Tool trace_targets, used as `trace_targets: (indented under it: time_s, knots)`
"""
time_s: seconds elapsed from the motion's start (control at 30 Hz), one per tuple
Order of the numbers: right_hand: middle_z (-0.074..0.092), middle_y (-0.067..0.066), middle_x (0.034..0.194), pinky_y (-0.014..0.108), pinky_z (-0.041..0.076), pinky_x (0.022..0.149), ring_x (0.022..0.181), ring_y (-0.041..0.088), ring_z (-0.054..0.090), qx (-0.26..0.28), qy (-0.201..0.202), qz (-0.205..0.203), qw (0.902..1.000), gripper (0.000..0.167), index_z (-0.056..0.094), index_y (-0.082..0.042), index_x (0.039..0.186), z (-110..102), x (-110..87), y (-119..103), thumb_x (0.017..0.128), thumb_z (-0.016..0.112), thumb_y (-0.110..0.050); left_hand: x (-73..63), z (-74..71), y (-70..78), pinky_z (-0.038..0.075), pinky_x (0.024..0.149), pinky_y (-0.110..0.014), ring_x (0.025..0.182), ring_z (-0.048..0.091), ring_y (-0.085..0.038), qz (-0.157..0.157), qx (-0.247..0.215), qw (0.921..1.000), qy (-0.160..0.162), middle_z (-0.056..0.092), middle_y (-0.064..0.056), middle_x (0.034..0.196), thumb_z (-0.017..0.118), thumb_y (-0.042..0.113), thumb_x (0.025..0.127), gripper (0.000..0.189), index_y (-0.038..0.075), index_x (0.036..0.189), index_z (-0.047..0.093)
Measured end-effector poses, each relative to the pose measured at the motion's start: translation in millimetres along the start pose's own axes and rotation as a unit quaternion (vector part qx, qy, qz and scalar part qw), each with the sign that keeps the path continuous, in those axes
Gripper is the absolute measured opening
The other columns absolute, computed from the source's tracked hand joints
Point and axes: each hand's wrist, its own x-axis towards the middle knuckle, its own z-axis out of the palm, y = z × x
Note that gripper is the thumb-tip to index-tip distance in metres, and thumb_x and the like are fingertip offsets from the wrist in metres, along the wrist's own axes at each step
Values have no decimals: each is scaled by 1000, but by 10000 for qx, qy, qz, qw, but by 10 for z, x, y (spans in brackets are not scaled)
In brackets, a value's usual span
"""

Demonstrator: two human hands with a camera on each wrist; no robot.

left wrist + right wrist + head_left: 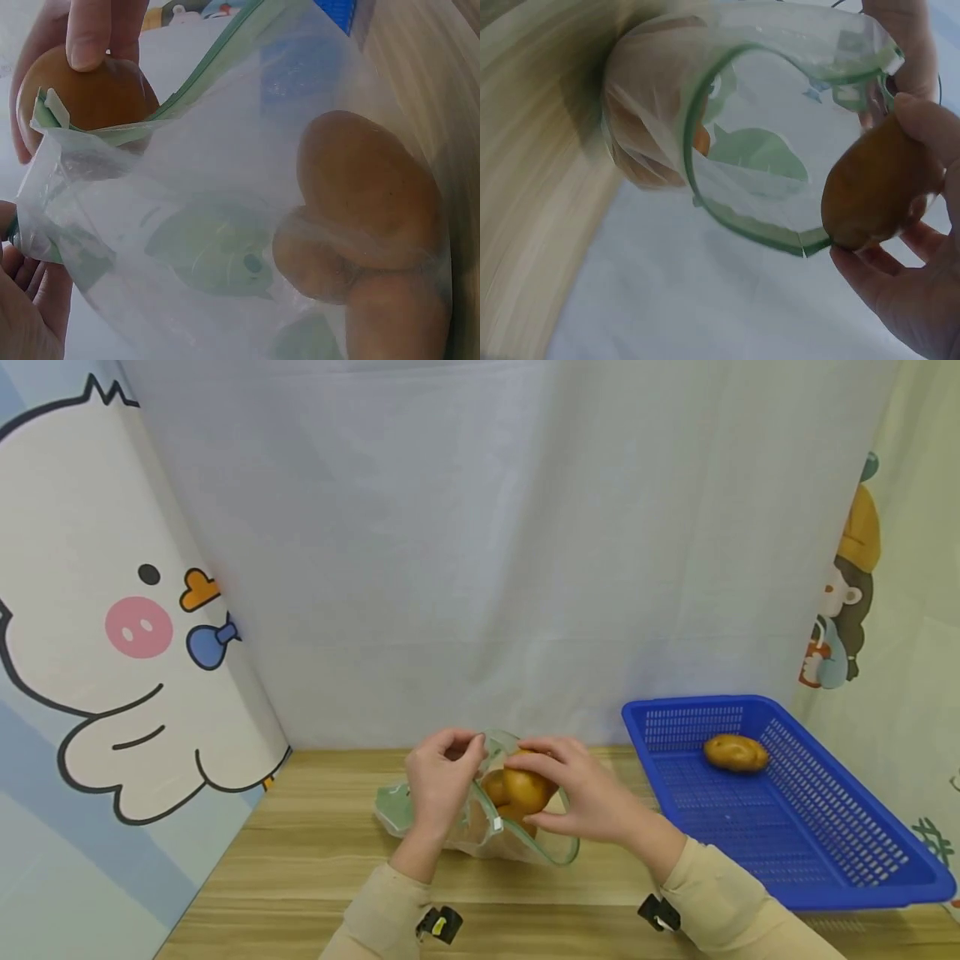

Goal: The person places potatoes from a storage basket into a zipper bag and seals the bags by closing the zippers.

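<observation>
A clear zip bag [394, 810] with green trim lies on its side on the table, its mouth spread wide. My left hand [442, 785] pinches the edge of that mouth between thumb and fingers. In my right hand [592, 795] a brown potato [528, 788] is gripped, right at the bag's opening. From the right wrist view, this potato [881, 187] overlaps the green rim, with fingers on both sides of it. Through the plastic, the left wrist view shows several potatoes [371, 191] resting in the bottom of the bag.
To the right stands a blue plastic basket [847, 897] with perforated walls, holding one potato [736, 752]. The wooden table [322, 860] ends at a white curtain [450, 568] behind. Cartoon-printed cloths [82, 610] hang at the sides.
</observation>
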Motion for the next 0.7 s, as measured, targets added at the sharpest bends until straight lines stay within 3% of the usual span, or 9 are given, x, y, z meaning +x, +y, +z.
trace_targets:
  time_s: [0.23, 0.53, 0.7]
  knots:
    - [53, 14, 136, 45, 57, 86, 121, 35, 48, -624, 161, -8, 9979, 67, 61, -19, 134, 150, 32, -24, 74, 90, -25, 5, 0, 16, 55, 49, -19, 60, 65, -42, 18, -53, 10000, -6, 69, -22, 73, 70, -7, 87, 5, -11, 84, 71]
    - [49, 17, 143, 48, 54, 95, 130, 42, 45, -973, 338, -111, 9946, 77, 57, -17, 139, 279, 21, -28, 71, 92, -21, 19, -16, 37, 56, 50, -21, 60, 66, -38, -15, -78, 10000, 4, 70, -22, 74, 70, -7, 88, 6, -11, 85, 71]
    - [50, 18, 143, 48, 56, 92, 131, 42, 45, -1044, 437, -186, 9934, 74, 58, -16, 138, 300, 28, -34, 72, 91, -18, 50, 10, -187, 55, 50, -18, 63, 67, -39, -87, -71, 9999, 9, 70, -21, 75, 71, -4, 88, 7, -10, 85, 72]
